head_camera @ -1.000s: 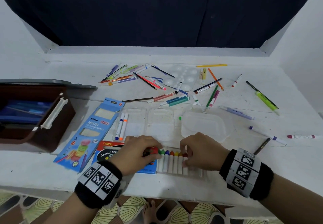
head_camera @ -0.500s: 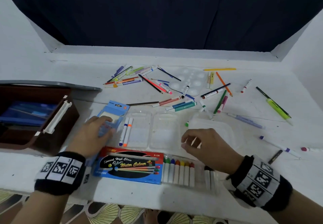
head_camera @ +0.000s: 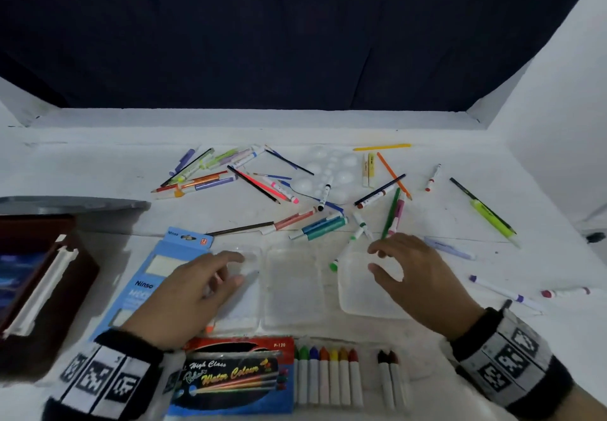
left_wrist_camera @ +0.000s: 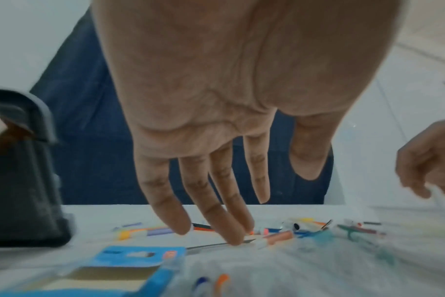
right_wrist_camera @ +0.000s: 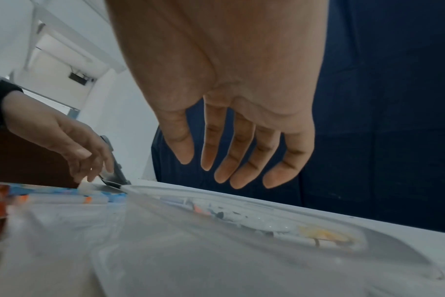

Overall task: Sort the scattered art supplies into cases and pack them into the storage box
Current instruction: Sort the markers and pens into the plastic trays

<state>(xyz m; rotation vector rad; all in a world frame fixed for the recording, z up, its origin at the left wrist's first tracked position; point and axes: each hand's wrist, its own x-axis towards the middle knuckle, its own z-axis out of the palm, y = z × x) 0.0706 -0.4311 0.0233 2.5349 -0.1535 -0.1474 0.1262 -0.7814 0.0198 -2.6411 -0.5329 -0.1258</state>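
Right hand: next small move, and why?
Probably reach a little further forward and pinch the green-capped marker lying just past the clear tub. The right hand hovers open over that tub and holds nothing; the left hand is open too, and markers lie scattered beyond.

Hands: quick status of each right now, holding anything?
Left hand: open, holding nothing, over the clear case.
Right hand: open, holding nothing, above the plastic tub.
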